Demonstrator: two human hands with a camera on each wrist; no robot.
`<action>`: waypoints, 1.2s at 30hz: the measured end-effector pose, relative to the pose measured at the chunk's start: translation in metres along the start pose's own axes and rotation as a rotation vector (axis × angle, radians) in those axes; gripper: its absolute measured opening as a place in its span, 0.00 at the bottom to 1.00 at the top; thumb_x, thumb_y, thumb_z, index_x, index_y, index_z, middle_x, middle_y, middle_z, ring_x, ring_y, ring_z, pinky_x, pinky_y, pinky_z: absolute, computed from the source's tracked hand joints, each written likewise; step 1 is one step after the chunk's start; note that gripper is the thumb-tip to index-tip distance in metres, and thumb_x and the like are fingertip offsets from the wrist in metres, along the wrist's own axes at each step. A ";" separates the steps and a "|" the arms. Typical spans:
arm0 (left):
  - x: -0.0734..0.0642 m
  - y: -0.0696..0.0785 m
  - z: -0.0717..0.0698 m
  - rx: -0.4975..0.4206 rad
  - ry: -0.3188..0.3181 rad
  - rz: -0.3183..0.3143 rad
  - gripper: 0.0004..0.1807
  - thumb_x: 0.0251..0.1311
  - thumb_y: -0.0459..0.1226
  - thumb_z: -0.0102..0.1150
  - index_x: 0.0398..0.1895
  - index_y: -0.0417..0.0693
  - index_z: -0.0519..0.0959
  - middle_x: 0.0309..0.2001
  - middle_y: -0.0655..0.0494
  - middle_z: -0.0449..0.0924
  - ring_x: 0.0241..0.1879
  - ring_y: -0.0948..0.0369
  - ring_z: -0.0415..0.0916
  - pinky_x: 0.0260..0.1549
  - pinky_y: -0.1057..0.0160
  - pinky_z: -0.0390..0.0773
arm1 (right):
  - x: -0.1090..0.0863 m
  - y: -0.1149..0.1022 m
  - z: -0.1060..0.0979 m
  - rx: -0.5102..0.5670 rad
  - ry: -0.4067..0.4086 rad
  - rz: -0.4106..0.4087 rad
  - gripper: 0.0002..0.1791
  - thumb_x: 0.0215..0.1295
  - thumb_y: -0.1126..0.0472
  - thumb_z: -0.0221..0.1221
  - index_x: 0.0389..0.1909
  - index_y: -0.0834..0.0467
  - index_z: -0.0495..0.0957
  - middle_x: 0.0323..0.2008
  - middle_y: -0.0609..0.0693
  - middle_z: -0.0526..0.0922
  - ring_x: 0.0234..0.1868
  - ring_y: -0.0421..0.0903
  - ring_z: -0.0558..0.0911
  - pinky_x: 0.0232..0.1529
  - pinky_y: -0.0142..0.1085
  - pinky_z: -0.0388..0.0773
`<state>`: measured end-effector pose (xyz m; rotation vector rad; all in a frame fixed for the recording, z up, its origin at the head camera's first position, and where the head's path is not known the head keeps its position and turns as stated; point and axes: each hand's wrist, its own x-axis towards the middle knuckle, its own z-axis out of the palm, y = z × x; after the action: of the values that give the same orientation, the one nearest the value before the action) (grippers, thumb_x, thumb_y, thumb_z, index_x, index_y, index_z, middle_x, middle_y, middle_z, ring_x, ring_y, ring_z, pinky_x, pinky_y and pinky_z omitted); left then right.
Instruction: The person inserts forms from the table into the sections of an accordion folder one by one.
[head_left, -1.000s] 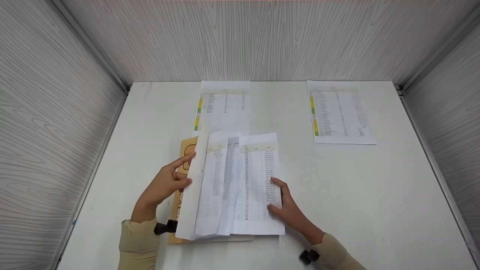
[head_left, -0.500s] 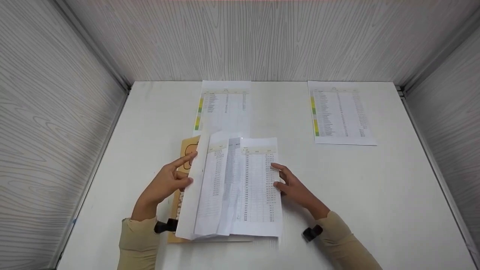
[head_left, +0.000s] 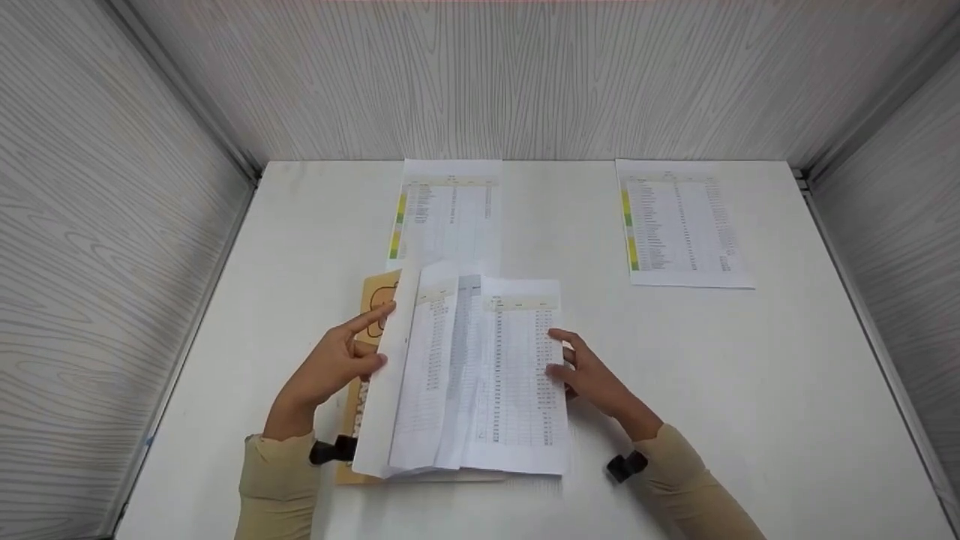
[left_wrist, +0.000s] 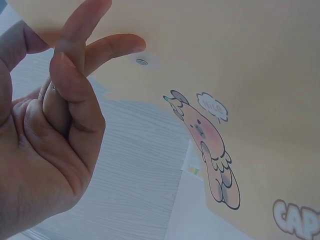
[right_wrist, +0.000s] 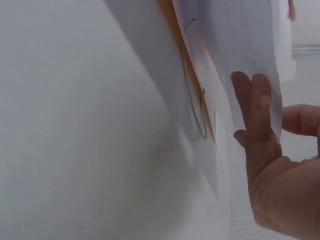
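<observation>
A tan folder (head_left: 349,420) with cartoon print stands partly open on the white table, its pale inner cover (head_left: 386,405) raised. My left hand (head_left: 326,367) holds the cover's left edge; in the left wrist view, fingers lie against the printed outer face (left_wrist: 260,90), near a small metal snap. Inside are several printed sheets (head_left: 431,360), overlapping and fanned. With my right hand (head_left: 596,382) I pinch the right edge of the rightmost printed sheet (head_left: 517,375). The right wrist view shows fingers (right_wrist: 257,110) behind that lifted sheet.
One printed sheet (head_left: 450,217) with yellow-green marks lies at the back, its lower end behind the folder. Another similar sheet (head_left: 686,232) lies back right. Wood-patterned panels (head_left: 465,82) enclose the table's back and sides. A thin cord loop (right_wrist: 192,105) hangs by the folder.
My right hand has shifted up along the sheet's right edge, and the sheet's top edge has come slightly lower. The left hand and cover have stayed nearly still.
</observation>
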<state>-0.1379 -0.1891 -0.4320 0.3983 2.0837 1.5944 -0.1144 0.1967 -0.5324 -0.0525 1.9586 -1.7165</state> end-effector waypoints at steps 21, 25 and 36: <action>-0.001 0.000 0.002 0.000 0.009 0.024 0.40 0.58 0.23 0.50 0.75 0.47 0.55 0.11 0.66 0.58 0.13 0.70 0.56 0.20 0.72 0.67 | -0.003 -0.024 -0.001 0.144 0.000 -0.097 0.29 0.70 0.69 0.48 0.71 0.58 0.57 0.58 0.66 0.76 0.41 0.46 0.85 0.32 0.35 0.81; -0.001 0.000 0.002 0.003 0.015 0.028 0.40 0.58 0.23 0.51 0.75 0.47 0.55 0.11 0.65 0.59 0.13 0.70 0.54 0.19 0.72 0.65 | -0.001 -0.029 0.009 0.157 -0.024 -0.132 0.29 0.70 0.68 0.49 0.71 0.58 0.56 0.58 0.67 0.75 0.40 0.45 0.85 0.32 0.34 0.80; -0.001 -0.001 0.001 0.000 0.020 0.027 0.39 0.58 0.24 0.51 0.75 0.46 0.55 0.11 0.64 0.59 0.12 0.69 0.55 0.19 0.71 0.66 | 0.018 -0.035 0.037 0.153 -0.036 -0.139 0.29 0.71 0.69 0.47 0.71 0.55 0.55 0.58 0.66 0.75 0.42 0.47 0.85 0.32 0.35 0.80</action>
<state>-0.1365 -0.1885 -0.4327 0.4139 2.1012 1.6202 -0.1257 0.1496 -0.5082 -0.1668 1.8294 -1.9356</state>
